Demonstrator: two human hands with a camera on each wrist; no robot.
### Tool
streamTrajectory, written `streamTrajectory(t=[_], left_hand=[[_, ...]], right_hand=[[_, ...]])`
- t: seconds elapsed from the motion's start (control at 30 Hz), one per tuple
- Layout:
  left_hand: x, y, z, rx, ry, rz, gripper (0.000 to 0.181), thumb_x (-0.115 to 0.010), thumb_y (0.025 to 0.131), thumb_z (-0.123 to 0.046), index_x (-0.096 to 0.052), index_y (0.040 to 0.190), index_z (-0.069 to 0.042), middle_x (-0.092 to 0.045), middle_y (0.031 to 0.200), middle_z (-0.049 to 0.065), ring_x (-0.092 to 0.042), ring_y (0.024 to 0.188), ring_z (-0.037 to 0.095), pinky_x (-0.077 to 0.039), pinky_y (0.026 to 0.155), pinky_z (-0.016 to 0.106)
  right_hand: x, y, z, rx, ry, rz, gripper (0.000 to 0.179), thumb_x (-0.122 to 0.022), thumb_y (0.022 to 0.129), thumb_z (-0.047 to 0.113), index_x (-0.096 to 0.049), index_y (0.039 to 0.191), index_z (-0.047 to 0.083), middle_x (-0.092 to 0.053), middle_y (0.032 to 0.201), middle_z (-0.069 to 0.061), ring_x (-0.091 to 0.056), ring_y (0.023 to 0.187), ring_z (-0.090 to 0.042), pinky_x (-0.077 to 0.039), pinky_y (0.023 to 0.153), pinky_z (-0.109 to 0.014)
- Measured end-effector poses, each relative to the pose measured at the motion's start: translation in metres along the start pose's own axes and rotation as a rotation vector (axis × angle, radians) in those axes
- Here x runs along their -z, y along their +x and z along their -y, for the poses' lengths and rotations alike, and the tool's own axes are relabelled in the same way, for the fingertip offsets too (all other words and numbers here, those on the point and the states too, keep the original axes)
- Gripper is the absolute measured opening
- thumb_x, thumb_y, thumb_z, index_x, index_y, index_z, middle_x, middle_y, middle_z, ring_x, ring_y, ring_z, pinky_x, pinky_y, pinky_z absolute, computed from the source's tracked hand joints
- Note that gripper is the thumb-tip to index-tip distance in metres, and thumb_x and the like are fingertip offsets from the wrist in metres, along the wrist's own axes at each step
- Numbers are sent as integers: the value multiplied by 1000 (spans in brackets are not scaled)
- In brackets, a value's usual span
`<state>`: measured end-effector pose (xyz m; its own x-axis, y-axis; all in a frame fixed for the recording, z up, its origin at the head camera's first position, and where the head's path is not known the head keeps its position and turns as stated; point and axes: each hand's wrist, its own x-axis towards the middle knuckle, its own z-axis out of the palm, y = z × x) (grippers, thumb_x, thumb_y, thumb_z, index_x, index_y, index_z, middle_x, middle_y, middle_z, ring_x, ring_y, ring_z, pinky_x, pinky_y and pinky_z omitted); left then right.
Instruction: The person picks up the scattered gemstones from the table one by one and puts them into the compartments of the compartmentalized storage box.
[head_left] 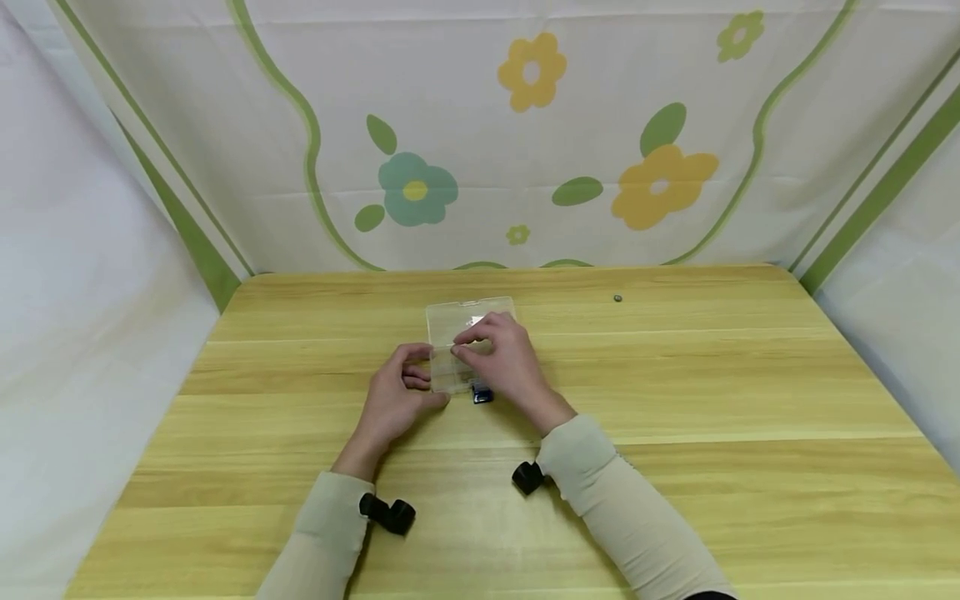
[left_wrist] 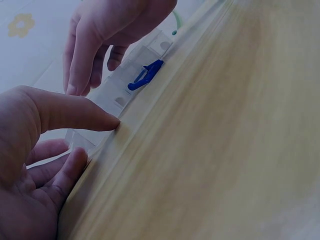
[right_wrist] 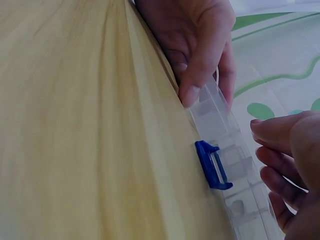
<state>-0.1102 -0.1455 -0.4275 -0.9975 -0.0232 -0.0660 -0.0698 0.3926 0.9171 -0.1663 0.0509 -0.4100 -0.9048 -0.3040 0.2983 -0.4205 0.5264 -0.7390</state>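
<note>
A clear plastic compartment box [head_left: 442, 379] lies on the table with its transparent lid [head_left: 450, 321] raised at the back. A blue latch [right_wrist: 212, 165] shows on its front side. My left hand [head_left: 393, 396] holds the box's left end, the thumb at the front corner and the other fingers bent along the side. Over the compartments hovers my right hand [head_left: 502, 354], thumb and forefinger tips close together. Whether something small sits between those tips cannot be made out. One compartment contains a small roundish thing [right_wrist: 237, 206].
A small dark round piece [head_left: 618, 297] lies near the table's back edge, right of the box. The wooden table [head_left: 712, 392] meets a flowered cloth [head_left: 480, 142] behind it. White cloth hangs at both sides.
</note>
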Motion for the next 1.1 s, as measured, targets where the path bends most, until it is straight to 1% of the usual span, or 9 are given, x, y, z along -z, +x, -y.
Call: streamTrajectory(t=[0.17,0.3,0.53,0.73,0.83,1.1], left_hand=[[0,1,-1,7,-8,9,71,-90,80,-6,-61,144,-16,-69,118,14,-66,102,24,-54,91,34],[0,2,-2,0,-12,14,71,-90,80,-6,-61,144,-16,-69,119,15,-66,104,26,-54,92,34],[1,1,-1,-3,-16,11,70,-91,80,-8,-62,144,-15,-68,117,17,-66,103,27,-54,91,33],[0,2,0,3,-13,7,70,-91,81,-7,-62,144,-16,-69,116,16,-67,103,27,-54,91,33],[0,2,1,7,-13,5,70,-91,81,-7,-62,144,-16,-69,117,16,-67,103,27,-54,91,33],[1,1,1,7,-4,4,71,-91,80,-5,-62,144,-17,-69,115,14,-66,101,24,-54,89,30]], right_hand=[[-1,0,2,11,-36,12,12,-85,94,22,-85,103,14,-74,102,-1,-62,106,-23,-52,93,-42],[-2,0,4,14,-58,21,11,-84,94,23,-85,102,15,-73,102,-1,-62,105,-23,-53,93,-42],[-4,0,5,30,-80,50,10,-84,95,23,-85,101,15,-75,103,-2,-62,103,-24,-54,90,-42],[-7,0,4,46,-100,51,10,-85,94,23,-85,101,17,-74,102,-1,-62,101,-23,-54,87,-40],[-8,-1,3,56,-111,49,9,-85,94,24,-85,101,17,-74,102,-1,-62,101,-23,-53,88,-40],[-9,-2,3,76,-131,42,8,-86,92,23,-86,99,19,-74,100,-1,-62,100,-24,-53,87,-40]])
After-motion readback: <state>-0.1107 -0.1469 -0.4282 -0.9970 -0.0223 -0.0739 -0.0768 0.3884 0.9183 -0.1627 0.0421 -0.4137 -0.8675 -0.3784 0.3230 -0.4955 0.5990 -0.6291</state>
